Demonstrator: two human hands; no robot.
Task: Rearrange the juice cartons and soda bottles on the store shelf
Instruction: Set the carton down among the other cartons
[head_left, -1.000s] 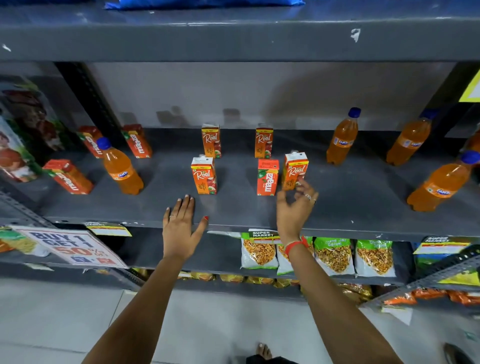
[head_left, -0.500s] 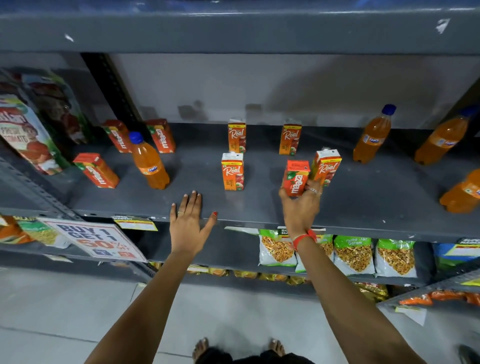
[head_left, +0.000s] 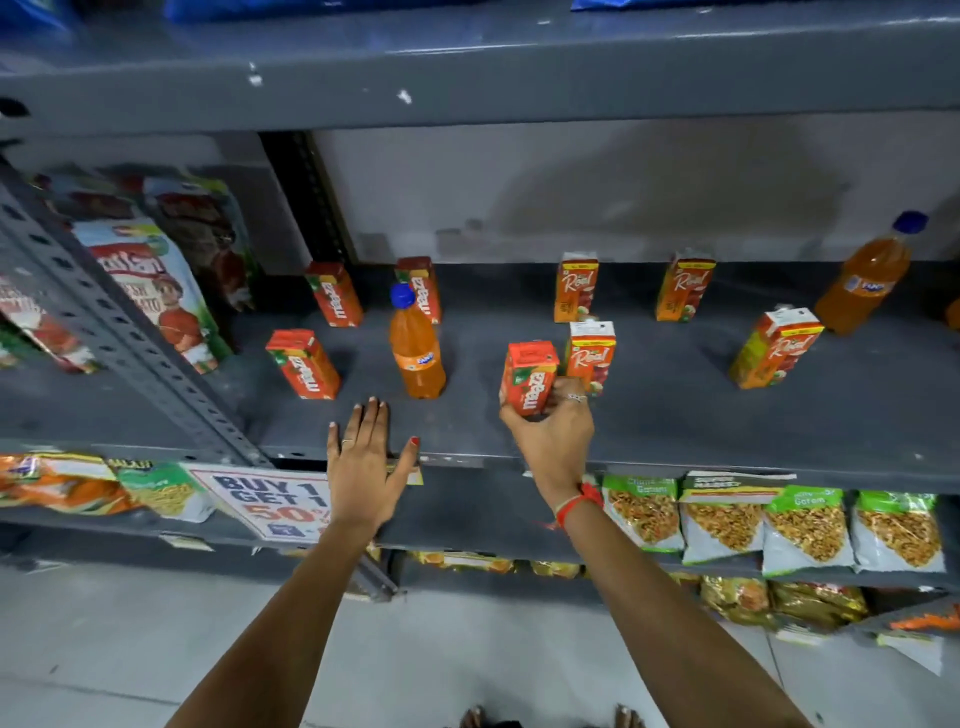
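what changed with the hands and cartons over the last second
The right hand went from reaching at the Real carton to closing its fingers around the Maaza carton and carrying it leftward, next to another Real carton. The left hand stayed flat on the shelf edge; the other cartons and bottles kept their places.

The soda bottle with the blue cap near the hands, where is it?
In the head view, the soda bottle stands upright left of centre on the grey shelf, between a Maaza carton and the Maaza carton in the right hand.
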